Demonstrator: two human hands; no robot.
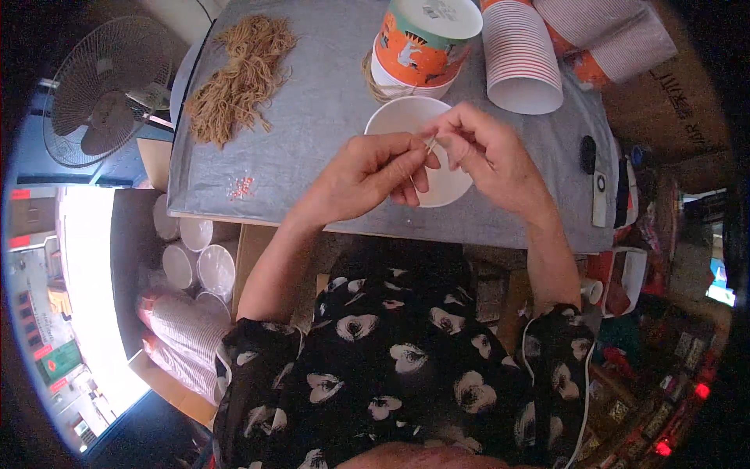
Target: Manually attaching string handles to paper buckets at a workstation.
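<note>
Above a white paper bucket (391, 117), both of my hands meet fingertip to fingertip. My left hand (355, 176) is closed in a pinch on a short, thin strand of twine (430, 144). From the other side, my right hand (500, 160) pinches at the same strand, its thumb and forefinger close to the left fingertips. The bucket's pale inside shows behind and between the fingers; my hands cover part of its rim. Just beyond it stand upturned buckets with an orange and green print (426, 59), and tan twine (375, 84) lies beside their lower edge.
A loose bundle of tan twine (242, 78) lies at the table's far left. Small red bits (241, 187) are scattered nearer. Nested white buckets (525, 66) stand at the far right. A fan (105, 98) is left of the table; wrapped bucket stacks (183, 332) sit below.
</note>
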